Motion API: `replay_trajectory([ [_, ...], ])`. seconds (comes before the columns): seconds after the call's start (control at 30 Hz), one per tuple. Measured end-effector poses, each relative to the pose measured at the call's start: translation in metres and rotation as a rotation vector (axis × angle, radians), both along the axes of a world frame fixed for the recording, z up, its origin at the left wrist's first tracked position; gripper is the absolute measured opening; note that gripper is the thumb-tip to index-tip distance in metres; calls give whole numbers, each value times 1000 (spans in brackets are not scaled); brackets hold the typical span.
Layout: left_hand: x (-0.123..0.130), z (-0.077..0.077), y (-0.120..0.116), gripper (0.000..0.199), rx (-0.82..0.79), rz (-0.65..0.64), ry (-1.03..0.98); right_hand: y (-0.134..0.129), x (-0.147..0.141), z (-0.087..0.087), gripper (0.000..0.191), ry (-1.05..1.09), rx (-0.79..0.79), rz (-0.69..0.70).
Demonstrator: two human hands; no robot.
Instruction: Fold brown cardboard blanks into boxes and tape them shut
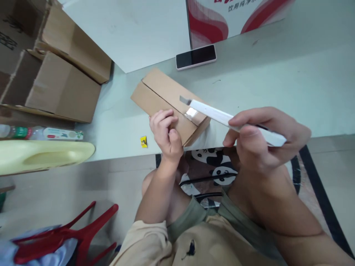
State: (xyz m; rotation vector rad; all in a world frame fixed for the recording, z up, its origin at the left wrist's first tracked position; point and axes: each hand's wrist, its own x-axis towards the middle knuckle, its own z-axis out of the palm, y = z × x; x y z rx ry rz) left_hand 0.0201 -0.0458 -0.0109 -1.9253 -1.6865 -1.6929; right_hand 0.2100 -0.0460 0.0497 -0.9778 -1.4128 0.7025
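A brown cardboard box [166,92] lies at an angle near the front edge of the pale table. Its top flaps meet along a seam, with a piece of clear, shiny tape [191,112] at the near right end. My left hand [165,135] grips the box's near side, fingers on top and thumb at the edge. In my right hand [263,135] is a white utility knife [213,112], held between thumb and fingers. Its short metal blade is out and points left, above the box near the tape. Whether the blade touches the cardboard I cannot tell.
A phone [196,57] lies behind the box, before a white carton [127,33] and a red-and-white carton [210,22]. Open cardboard boxes [65,88] and a yellow jug [47,155] stand left. A yellow wrapper [143,142] lies near the edge; a red chair [83,236] is below.
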Motion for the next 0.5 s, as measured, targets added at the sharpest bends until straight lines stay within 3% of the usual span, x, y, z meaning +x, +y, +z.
replay_trajectory([
  [0.13,-2,-3,1,42,-33,5,6,-1,-6,-1,11,48,-8,101],
  [0.23,-3,-3,1,42,-36,3,3,1,-8,1,11,20,83,133],
  [0.37,-3,-3,2,34,41,-29,19,7,-7,3,11,-196,293,-3],
  [0.5,-4,-3,4,30,92,-48,31,13,-6,-1,15,-186,413,-119],
])
